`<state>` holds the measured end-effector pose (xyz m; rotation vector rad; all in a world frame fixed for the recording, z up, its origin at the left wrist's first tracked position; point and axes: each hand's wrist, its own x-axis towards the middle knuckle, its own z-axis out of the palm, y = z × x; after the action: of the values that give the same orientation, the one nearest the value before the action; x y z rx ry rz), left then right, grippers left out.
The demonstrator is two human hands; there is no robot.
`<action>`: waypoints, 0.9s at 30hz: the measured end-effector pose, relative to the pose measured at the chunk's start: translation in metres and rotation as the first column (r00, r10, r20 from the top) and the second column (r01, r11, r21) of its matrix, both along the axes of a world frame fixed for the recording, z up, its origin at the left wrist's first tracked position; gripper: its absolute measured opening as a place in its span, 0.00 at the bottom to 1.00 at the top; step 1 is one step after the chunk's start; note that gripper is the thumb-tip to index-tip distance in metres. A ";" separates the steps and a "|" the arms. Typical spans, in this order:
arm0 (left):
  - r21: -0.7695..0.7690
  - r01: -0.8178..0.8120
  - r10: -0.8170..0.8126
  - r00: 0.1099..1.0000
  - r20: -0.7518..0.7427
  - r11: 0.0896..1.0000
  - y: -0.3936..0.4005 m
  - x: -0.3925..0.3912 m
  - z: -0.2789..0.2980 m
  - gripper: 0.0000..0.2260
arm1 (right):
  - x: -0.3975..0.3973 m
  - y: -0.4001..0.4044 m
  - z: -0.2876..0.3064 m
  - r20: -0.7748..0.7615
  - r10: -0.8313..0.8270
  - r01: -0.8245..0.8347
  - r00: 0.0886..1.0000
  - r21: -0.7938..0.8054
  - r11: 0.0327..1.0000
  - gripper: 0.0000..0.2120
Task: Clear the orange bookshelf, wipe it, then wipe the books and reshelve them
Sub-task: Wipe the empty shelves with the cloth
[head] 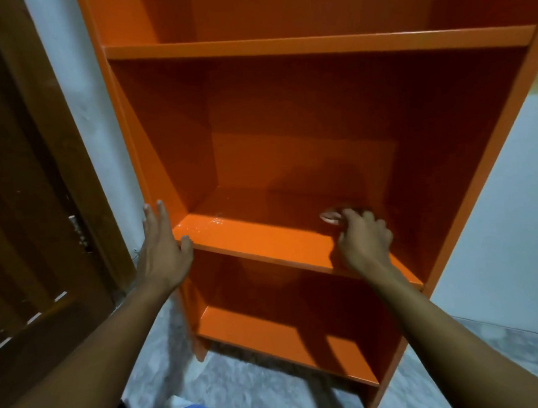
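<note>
Head view looks down at both forearms reaching in from the bottom corners of the frame toward the orange bookshelf (287,109), which fills the centre and upper right. At left of centre the left hand (162,250) lies with fingers straight along the outside of the shelf's left upright, thumb hooked over the front edge of the middle board; it holds nothing. At right of centre the right hand (364,239) rests knuckles-up on that same board, fingers curled round a small pale cloth (330,216) of which only a bit shows past the fingertips. All visible compartments hold no books. The paint is glossy, with faint whitish specks on the middle board's left end. A brown wooden door (27,201) stands at left, grey speckled floor (255,391) below.
</note>
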<state>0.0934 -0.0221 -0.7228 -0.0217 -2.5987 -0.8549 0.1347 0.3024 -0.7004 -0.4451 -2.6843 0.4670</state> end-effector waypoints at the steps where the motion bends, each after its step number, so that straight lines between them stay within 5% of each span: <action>1: 0.016 -0.007 0.007 1.000 -0.014 1.000 0.001 -0.001 0.006 0.37 | 0.002 0.006 -0.005 0.106 -0.069 0.068 0.992 0.013 0.998 0.15; 7: 0.015 -0.022 0.023 1.000 -0.008 1.000 -0.002 -0.006 0.016 0.39 | -0.024 -0.029 -0.005 0.347 -0.012 0.008 0.938 0.013 1.000 0.25; 12: -0.001 0.032 -0.032 0.998 0.054 0.999 -0.018 -0.012 0.011 0.41 | -0.084 -0.052 -0.001 0.472 0.219 -0.159 0.854 -0.164 0.974 0.21; 19: -0.015 0.047 -0.047 0.997 0.058 0.999 -0.026 -0.019 0.007 0.42 | -0.149 -0.085 0.000 0.472 0.166 -0.142 0.866 -0.088 0.986 0.29; 24: -0.022 0.051 -0.050 0.998 0.047 0.998 -0.027 -0.017 0.009 0.41 | -0.161 -0.115 -0.004 0.489 0.331 -0.344 0.807 -0.065 0.937 0.26; 27: -0.018 0.061 -0.061 0.998 0.035 0.998 -0.028 -0.014 0.011 0.41 | -0.144 -0.132 -0.005 0.420 0.580 -0.560 0.698 -0.186 0.807 0.24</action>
<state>0.0798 -0.0497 -0.7122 -0.0930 -2.6503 -0.8587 -0.0096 0.1702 -0.7059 0.3590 -3.2672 0.6581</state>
